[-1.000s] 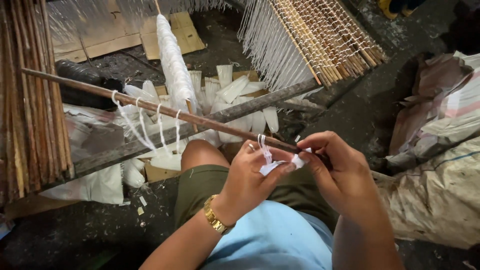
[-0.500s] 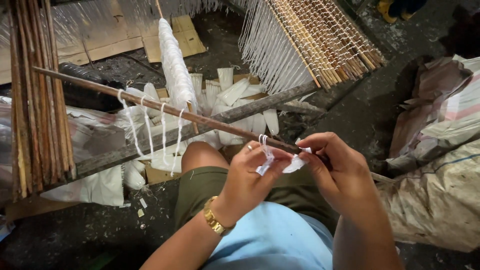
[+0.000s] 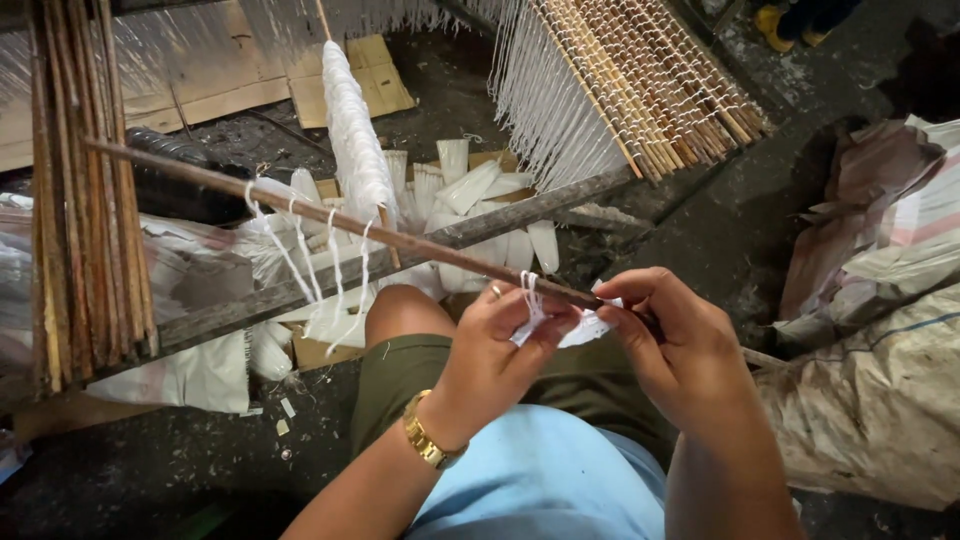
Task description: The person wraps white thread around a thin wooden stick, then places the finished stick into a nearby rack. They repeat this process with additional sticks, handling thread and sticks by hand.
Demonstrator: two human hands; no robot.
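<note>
Over the lap, left hand [image 3: 490, 345] and right hand [image 3: 680, 345] pinched a white string [image 3: 532, 300] on a brown stick [image 3: 330, 215] (four loops [image 3: 315, 265] tied, much stick bare).

Single head-worn view, looking steeply down from close above the lap, facing forward over the floor

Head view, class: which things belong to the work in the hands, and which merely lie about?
In use: left hand, right hand, wooden stick, white string.
Lying about: sacks, cardboard, stick bundle.
</note>
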